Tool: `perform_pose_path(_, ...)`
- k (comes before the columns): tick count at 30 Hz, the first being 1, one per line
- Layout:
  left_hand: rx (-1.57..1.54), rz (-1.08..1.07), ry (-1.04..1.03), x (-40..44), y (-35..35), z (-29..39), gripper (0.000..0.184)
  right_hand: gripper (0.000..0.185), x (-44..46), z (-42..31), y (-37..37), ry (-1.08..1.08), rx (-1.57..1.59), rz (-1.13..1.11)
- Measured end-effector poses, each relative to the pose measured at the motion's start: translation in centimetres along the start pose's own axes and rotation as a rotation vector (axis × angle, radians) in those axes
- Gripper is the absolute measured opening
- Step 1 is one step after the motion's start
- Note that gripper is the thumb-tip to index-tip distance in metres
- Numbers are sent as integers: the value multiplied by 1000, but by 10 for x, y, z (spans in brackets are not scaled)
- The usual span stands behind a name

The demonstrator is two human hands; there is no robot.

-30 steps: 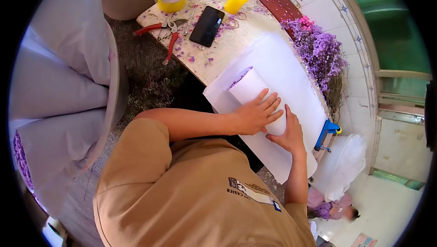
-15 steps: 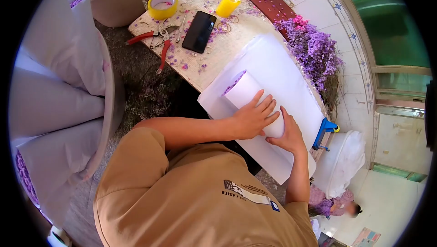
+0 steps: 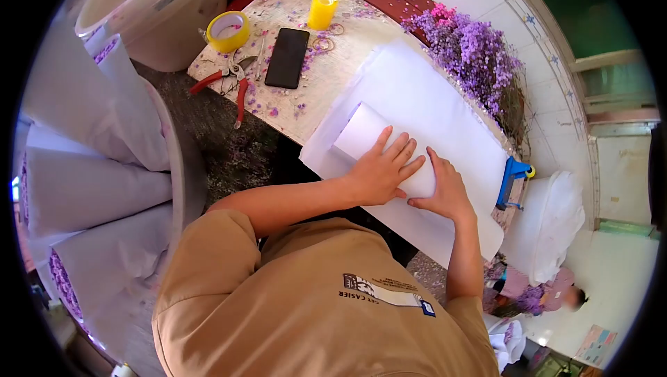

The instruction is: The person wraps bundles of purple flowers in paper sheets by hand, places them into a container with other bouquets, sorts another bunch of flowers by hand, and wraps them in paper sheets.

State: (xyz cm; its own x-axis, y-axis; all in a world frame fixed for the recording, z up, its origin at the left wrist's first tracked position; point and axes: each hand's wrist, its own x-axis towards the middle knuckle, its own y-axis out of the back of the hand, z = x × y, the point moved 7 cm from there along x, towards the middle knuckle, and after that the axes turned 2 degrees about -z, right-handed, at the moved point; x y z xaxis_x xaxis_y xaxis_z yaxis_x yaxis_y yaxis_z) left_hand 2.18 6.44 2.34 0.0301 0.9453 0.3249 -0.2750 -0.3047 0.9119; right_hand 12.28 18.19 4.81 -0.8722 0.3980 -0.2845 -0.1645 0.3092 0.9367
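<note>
A white paper-wrapped flower bundle (image 3: 362,132) lies on a stack of white paper sheets (image 3: 410,85) at the table's near side. My left hand (image 3: 383,170) lies across the roll, its fingers slightly spread and curved over the top. Around the roll's lower right end, my right hand (image 3: 445,186) holds with thumb and fingers on either side. A thin purple edge shows at the roll's upper left end; the flowers inside are mostly hidden.
On the table (image 3: 323,75) are yellow tape (image 3: 228,32), a yellow roll (image 3: 322,11), a phone (image 3: 287,57) and red-handled pruning shears (image 3: 236,75). Purple flowers (image 3: 465,57) and a blue tape dispenser (image 3: 513,179) lie right. Wrapped bundles (image 3: 104,186) fill a left tub. Another person (image 3: 552,290) sits far right.
My view has shifted slightly, so the table items sit a little further left. Both hands stay on the roll. The purple flowers at its upper end show less than before.
</note>
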Motion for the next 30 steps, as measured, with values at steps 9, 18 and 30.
perform_pose_path(9,13,-14,-1,11,4,1,82,118,1,14,0,-59,116,-42)
perform_pose_path(18,-6,-22,19,15,13,3,82,117,2,13,5,19,121,-58)
perform_pose_path(30,-18,-41,41,15,7,-2,85,119,16,16,2,-22,201,-131)
